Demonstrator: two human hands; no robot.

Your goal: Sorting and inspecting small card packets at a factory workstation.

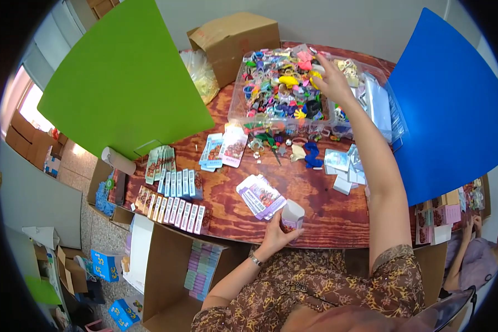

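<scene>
My left hand (276,235) is closed around a small purple-and-white carton (293,211), which stands upright with its top open near the table's front edge. Beside it lies a fanned stack of flat purple cartons (258,195). My right arm stretches far forward, and my right hand (335,84) hovers over a clear plastic bin (237,105) heaped with small colourful toys and trinkets (282,83). Its fingers are spread apart, with nothing seen between them. Some loose trinkets (312,155) lie on the table in front of the bin.
Rows of filled cartons (171,210) stand at the left, below flat blue and pink cartons (221,149). Clear packets (343,163) lie right of centre. A green panel (122,83) and a blue panel (454,110) flank the table. A cardboard box (243,47) sits behind. Another person (476,257) is at far right.
</scene>
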